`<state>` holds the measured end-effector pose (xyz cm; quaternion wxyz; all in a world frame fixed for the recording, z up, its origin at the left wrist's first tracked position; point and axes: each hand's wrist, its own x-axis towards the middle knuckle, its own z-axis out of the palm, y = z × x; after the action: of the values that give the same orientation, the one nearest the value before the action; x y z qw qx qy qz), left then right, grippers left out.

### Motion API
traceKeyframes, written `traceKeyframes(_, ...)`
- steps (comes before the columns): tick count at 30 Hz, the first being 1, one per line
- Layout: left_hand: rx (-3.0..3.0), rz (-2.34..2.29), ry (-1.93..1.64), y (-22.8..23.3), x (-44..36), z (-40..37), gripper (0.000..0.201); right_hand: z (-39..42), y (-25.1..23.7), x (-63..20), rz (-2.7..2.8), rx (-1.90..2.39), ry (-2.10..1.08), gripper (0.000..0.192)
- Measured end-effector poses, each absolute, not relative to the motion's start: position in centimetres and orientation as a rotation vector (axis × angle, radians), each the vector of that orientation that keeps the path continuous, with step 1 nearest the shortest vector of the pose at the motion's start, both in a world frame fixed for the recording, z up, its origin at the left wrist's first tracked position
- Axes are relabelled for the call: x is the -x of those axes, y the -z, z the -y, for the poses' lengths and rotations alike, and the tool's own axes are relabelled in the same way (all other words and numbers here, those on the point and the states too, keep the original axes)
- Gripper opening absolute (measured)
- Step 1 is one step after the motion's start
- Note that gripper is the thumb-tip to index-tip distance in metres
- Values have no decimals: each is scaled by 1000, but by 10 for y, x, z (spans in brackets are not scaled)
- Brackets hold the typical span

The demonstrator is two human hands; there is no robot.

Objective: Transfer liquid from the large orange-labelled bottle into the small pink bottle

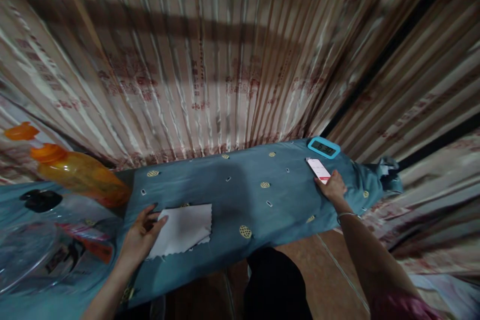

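A folded white cloth (183, 230) with jagged edges lies on the blue patterned table cover (232, 210). My left hand (141, 232) is at its left side, thumb touching the cloth's edge and fingers apart. On the right, a phone (318, 170) with a lit white screen and a red bar lies on the cover. My right hand (333, 187) has its thumb and fingers around the phone's near end. Just beyond the phone stands a blue-framed digital clock (323, 147).
At the left are an orange bottle (82, 175) with an orange pump top, a black-capped clear bottle (71, 205) and a clear plastic container (26, 255). A pleated, printed curtain (210, 75) hangs behind the table. My dark-clothed knee (277, 285) is at the front edge.
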<state>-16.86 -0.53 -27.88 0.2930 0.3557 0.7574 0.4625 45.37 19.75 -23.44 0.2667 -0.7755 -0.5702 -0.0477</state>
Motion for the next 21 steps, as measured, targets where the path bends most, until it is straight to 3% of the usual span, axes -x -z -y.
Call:
traceKeyframes(5,-869,-1956,-1099,272,154,8,107,-169,231,-375,1578,1932,-252,52)
traceKeyframes(14,-927,-1517,-1467,212,70,28,118,-87,256,-147,1751,1178,-1451,45)
traceKeyframes(18,-935,-1416,-1537,191,54,34,118,-67,250,-120,1612,1070,-1723,43)
traceKeyframes(21,-942,-1453,-1573,206,65,37,111,-63,251,-124,1570,1107,-1789,40)
